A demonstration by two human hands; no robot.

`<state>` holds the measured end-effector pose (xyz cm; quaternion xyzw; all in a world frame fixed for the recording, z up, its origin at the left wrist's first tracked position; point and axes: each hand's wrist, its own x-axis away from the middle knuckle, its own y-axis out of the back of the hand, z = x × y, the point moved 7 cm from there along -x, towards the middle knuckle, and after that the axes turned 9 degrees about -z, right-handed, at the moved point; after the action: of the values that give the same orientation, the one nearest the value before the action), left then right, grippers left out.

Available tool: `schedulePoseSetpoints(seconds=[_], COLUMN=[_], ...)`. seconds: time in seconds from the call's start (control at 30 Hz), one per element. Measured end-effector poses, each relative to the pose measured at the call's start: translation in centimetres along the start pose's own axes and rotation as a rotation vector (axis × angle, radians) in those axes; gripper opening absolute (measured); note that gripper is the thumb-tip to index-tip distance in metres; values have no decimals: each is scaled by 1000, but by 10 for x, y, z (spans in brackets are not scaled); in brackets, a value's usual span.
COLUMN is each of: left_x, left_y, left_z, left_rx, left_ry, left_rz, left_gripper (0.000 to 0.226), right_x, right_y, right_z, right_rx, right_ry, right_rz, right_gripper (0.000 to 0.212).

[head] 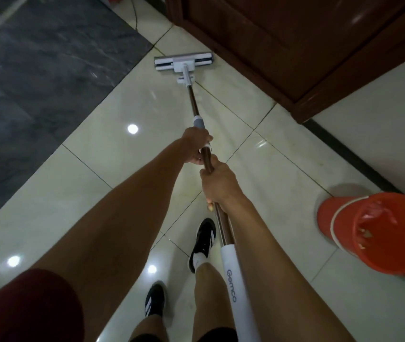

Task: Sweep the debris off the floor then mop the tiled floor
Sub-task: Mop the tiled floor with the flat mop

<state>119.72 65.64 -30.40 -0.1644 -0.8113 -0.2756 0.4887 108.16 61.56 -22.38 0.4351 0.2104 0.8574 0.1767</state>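
Hands both grasp mop handle [197,112]: left hand [197,148] ahead, right hand [218,185] behind, arms extended. Mop head [183,62] flat on glossy tiled floor [258,174] near wooden door [295,38]; orange bucket [339,218] beside wall.

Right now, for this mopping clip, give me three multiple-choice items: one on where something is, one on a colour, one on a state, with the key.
1. Where does the mop head lie?
A. Inside the bucket
B. On the pale tiled floor, close to the dark wooden door
C. On the dark grey slab at the left

2. What colour is the bucket standing at the right?
A. Orange-red
B. Blue
C. White

3. How is the mop handle held?
A. By one hand only
B. By neither hand; it leans on the wall
C. By both hands, one ahead of the other

Key: 1 B, the head sits flat on a light tile just before the door's base. 2 A, its wall and inside are orange-red. 3 C, the left hand grips further down the shaft and the right hand grips just behind it.
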Motion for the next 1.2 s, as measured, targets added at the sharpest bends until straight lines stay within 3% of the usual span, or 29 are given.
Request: schedulePoseSetpoints(seconds=[0.1,0.23,0.47,0.73,1.2], left_x=[13,39,103,175,290], left_y=[-4,-8,-2,17,-15], left_z=[35,97,236,368,566], left_rx=[-35,-88,-118,-213,-217], left_ry=[0,-23,-45,-45,15], left_rz=[16,68,172,214,259], left_gripper=[15,29,29,14,25], right_x=[33,91,216,343,518], right_y=[-12,-37,-106,-173,-207], right_z=[-25,-65,-137,-206,-347], right_rx=[-27,-62,-69,-146,-191], right_ry=[-20,-53,-97,-155,-193], right_rz=[-13,-36,-80,-83,-51], right_gripper=[42,43,37,37,44])
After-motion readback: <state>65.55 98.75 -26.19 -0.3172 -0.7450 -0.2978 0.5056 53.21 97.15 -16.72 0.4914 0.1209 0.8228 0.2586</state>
